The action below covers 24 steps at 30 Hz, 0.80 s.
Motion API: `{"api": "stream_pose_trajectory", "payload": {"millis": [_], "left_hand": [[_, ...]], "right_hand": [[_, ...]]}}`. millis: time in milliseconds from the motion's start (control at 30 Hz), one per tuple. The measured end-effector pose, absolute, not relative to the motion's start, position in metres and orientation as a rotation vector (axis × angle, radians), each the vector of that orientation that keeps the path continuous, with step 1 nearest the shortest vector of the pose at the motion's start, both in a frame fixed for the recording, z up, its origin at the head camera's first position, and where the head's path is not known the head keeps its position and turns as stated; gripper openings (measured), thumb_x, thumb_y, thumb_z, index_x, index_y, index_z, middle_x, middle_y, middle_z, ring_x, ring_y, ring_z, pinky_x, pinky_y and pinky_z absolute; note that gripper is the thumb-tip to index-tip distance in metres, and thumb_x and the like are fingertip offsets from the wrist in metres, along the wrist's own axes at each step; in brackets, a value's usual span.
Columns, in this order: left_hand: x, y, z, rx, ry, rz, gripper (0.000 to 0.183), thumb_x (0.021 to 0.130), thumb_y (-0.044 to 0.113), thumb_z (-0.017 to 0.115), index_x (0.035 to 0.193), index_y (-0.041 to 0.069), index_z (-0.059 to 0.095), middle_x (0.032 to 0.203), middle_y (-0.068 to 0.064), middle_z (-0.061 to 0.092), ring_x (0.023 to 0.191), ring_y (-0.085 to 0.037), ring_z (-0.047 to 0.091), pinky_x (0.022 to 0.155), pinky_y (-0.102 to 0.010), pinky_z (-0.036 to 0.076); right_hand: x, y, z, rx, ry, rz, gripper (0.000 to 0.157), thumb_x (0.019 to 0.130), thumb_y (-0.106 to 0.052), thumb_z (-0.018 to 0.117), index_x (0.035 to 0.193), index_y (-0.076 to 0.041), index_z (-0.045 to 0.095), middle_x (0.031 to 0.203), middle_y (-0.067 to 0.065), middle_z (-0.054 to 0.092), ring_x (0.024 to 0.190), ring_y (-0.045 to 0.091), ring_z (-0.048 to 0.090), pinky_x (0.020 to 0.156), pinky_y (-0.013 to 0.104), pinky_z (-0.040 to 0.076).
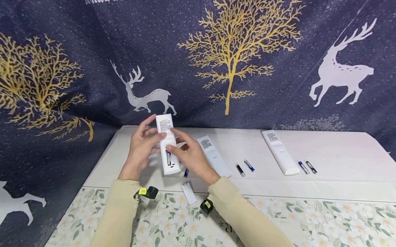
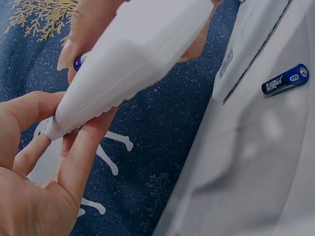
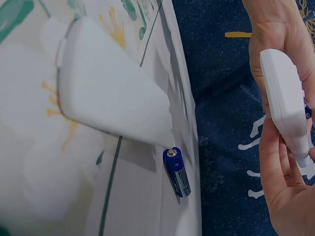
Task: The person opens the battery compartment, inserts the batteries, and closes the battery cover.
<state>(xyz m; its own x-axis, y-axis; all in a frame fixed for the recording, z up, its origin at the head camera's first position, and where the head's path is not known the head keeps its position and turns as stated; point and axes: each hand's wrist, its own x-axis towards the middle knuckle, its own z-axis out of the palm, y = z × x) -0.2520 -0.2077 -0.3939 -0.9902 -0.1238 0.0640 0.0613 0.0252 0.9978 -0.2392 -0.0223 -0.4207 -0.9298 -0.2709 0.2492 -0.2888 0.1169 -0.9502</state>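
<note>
A white remote control [image 1: 165,140] is held up, back side towards me and its battery slot uncovered. A blue and black battery [image 1: 168,159] shows in the slot. My left hand [image 1: 140,151] grips the remote from the left, thumb across its back and index finger near the far end. My right hand [image 1: 195,159] holds its right side, with the thumb at the battery's upper end. In the left wrist view a blue battery end [image 2: 78,62] pokes out beside that thumb. Below lies a white battery cover [image 1: 189,193], and a loose battery [image 1: 186,173] is partly hidden by the right hand.
Right of my hands, a second white remote [image 1: 217,160] lies face down beside two batteries [image 1: 249,165]. Farther right is a third remote [image 1: 280,152] with two more batteries [image 1: 303,167]. A dark printed cloth [image 1: 189,90] hangs behind the table.
</note>
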Motion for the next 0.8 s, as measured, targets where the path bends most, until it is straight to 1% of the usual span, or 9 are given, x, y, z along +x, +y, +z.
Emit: {"api": "stream_pose_trajectory", "payload": {"millis": [167,567,800], "left_hand": [[-0.2517,-0.2082,-0.3941,0.058,-2.154,-2.099,0.076,0.095,0.003,0.077,0.161,0.028,0.049,0.127,-0.011,0.06,0.089,-0.014,0.072,0.066,-0.033,0.066],[-0.2534,-0.208,-0.3956,0.044,-2.154,-2.108,0.075,0.094,0.001,0.078,0.16,0.027,0.051,0.124,-0.01,0.061,0.089,-0.015,0.071,0.065,-0.034,0.066],[-0.2522,-0.2067,-0.3941,0.045,-2.155,-2.105,0.075,0.094,0.001,0.078,0.16,0.023,0.05,0.123,-0.011,0.062,0.084,-0.014,0.072,0.062,-0.032,0.065]], "right_hand": [[-0.2405,-0.0224,-0.4214,0.593,-2.33,2.02,0.064,0.099,-0.02,0.078,0.158,-0.023,0.054,0.119,0.012,0.068,0.082,0.016,0.062,0.067,0.026,0.056],[-0.2424,-0.0214,-0.4222,0.618,-2.338,2.033,0.068,0.099,-0.02,0.079,0.16,-0.024,0.05,0.118,0.018,0.067,0.077,0.015,0.061,0.062,0.025,0.055],[-0.2418,-0.0217,-0.422,0.621,-2.348,1.996,0.07,0.098,-0.017,0.08,0.161,-0.025,0.05,0.112,0.014,0.068,0.075,0.015,0.06,0.06,0.025,0.054]]}}
